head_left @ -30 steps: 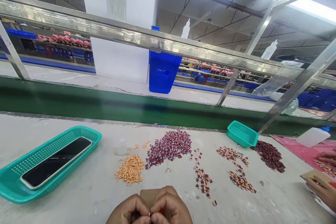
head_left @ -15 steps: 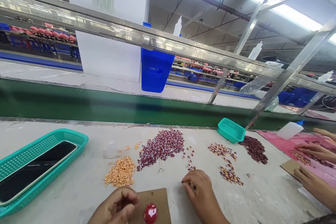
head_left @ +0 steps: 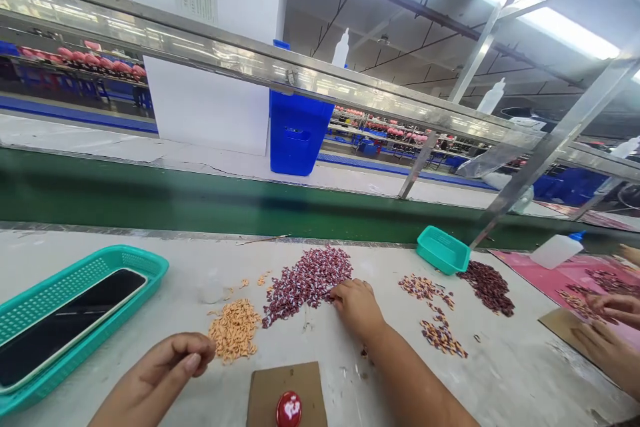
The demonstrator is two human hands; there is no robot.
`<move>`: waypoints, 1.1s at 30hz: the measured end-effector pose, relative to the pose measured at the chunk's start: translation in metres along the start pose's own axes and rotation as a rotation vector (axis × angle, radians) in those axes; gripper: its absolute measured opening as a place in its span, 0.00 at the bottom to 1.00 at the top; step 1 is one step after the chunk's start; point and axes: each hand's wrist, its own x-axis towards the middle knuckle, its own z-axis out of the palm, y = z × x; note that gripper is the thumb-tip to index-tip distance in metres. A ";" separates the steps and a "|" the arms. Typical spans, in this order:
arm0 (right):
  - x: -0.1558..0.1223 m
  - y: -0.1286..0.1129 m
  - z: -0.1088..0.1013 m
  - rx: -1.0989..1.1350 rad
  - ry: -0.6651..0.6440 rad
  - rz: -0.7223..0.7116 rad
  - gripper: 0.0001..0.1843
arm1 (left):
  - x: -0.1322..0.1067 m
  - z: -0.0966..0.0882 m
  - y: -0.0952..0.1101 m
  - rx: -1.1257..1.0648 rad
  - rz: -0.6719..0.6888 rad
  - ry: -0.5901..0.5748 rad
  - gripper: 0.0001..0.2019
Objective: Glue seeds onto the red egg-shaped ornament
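Note:
My right hand [head_left: 356,308] rests its fingertips on the lower right edge of a pile of small maroon-and-white pieces [head_left: 306,283]. My left hand [head_left: 167,367] hovers with bunched fingers just left of a heap of small orange pieces [head_left: 235,330]. Anything held in either hand is hidden. Between my hands, near the table's front edge, lies a brown cardboard square [head_left: 267,390] with a glossy red domed piece [head_left: 289,409] on it.
Several more piles [head_left: 440,337] and a dark maroon heap [head_left: 487,288] lie to the right. A phone sits in a long teal basket [head_left: 100,261]. A small teal basket [head_left: 443,250] stands beyond. A co-worker's hands [head_left: 615,310] work on a pink mat [head_left: 530,270]. A green conveyor belt [head_left: 200,200] runs behind.
Over the last second my hands have separated from a pinch above the cardboard, uncovering the red piece. My right hand has moved to the maroon-and-white pile, and my left has moved beside the orange heap.

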 end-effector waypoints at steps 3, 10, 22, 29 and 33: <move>0.004 0.002 0.001 -0.001 -0.008 -0.005 0.11 | 0.003 -0.014 0.008 0.186 0.001 0.008 0.13; 0.004 -0.007 -0.006 0.087 0.070 0.002 0.11 | 0.012 -0.001 0.027 0.690 0.159 -0.250 0.10; -0.047 -0.055 -0.029 0.426 0.110 -0.120 0.09 | 0.013 0.029 0.024 1.125 0.241 -0.339 0.16; -0.069 -0.074 -0.034 0.785 0.045 -0.131 0.08 | 0.015 0.022 0.013 1.041 0.232 -0.319 0.14; -0.077 -0.081 -0.034 0.899 -0.006 -0.115 0.07 | 0.018 0.022 0.013 1.071 0.230 -0.301 0.14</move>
